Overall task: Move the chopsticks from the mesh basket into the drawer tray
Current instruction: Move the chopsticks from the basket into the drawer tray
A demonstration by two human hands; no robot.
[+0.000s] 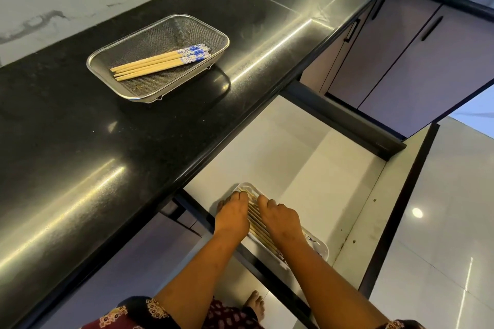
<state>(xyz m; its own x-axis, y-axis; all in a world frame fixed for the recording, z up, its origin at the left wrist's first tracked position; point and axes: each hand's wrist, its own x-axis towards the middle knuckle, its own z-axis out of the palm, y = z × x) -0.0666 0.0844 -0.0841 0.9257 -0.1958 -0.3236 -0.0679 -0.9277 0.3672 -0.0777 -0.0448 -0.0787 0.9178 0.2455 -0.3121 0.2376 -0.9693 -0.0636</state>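
forearms reach down into the open drawer (307,157), left hand (232,218) and right hand (278,219) palm-down side by side over the white tray (319,250). wrists hide part of it. left fingers lie fairly straight, touching the row of chopsticks (257,223) between the hands; right fingertips bend out of sight, grip unclear. more chopsticks (157,63) lie in the mesh basket (224,41) on the counter (80,141), well beyond the left hand.

Over the drawer tray (319,248), my left hand (232,218) and right hand (278,220) cover the outer chopsticks (256,222) lying in it, my right forearm (315,275) hides its near corner, and I cannot tell whether my fingertips pinch any.
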